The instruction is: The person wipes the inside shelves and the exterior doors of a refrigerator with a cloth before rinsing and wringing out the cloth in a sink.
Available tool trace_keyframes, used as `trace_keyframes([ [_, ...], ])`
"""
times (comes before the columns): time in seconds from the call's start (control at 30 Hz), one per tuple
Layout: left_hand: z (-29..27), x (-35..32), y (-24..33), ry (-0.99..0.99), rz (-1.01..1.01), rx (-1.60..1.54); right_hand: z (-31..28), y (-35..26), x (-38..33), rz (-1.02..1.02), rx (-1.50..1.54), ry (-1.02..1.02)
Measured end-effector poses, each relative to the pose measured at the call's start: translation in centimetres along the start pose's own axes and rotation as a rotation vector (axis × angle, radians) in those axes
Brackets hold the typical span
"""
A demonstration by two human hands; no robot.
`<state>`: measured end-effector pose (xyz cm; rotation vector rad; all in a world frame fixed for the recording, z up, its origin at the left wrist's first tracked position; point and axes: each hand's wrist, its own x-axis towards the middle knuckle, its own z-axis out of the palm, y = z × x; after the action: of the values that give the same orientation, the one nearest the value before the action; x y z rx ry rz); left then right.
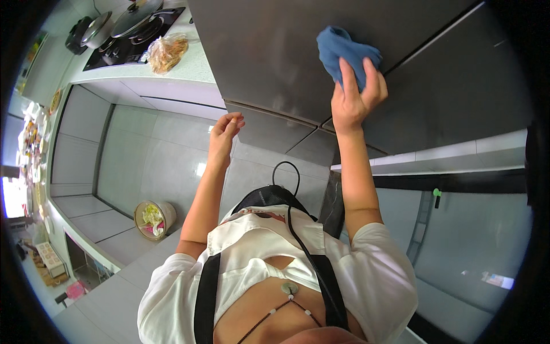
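My right hand grips a crumpled blue cloth and presses it to the dark grey refrigerator, close to the seam between its upper doors. Its fingers lie bent over the cloth's near side. My left hand hangs lower and to the left, beside the refrigerator's front edge. Its fingers are curled in with the thumb against them, and nothing shows in it.
Left of the refrigerator, a counter carries a bag of food, a black stove and a lidded pan. A waste bin with scraps stands on the tiled floor. A sliding glass door is at the right.
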<state>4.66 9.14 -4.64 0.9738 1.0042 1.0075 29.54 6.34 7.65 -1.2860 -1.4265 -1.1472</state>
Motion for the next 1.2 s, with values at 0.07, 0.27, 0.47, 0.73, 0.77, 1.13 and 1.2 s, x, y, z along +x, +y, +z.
trace_keyframes([
  [0.07,0.3,0.1,-0.2,0.003,0.0,-0.026,2.6,0.5,-0.8,-0.101,0.046,0.023],
  [0.27,0.5,0.0,-1.1,0.028,0.027,-0.051,2.9,0.6,-19.1,-0.275,0.252,-0.653],
  [0.47,0.1,-0.2,-2.2,0.094,0.049,0.014,-0.8,1.2,-15.8,-0.105,0.346,-0.732],
  [0.73,1.4,0.9,-1.9,0.049,0.086,0.12,2.4,1.3,-6.9,-0.119,0.229,-0.262],
  [0.77,1.4,0.9,-1.9,0.032,0.08,0.121,2.9,0.8,-9.1,-0.153,0.289,-0.375],
  [1.13,-4.3,4.2,-0.4,-0.089,0.041,0.065,-1.5,-1.7,-10.9,0.312,-0.052,-0.269],
  [1.2,-5.6,5.2,0.6,-0.182,0.052,0.106,-0.7,-1.2,-9.6,0.487,-0.138,-0.1],
])
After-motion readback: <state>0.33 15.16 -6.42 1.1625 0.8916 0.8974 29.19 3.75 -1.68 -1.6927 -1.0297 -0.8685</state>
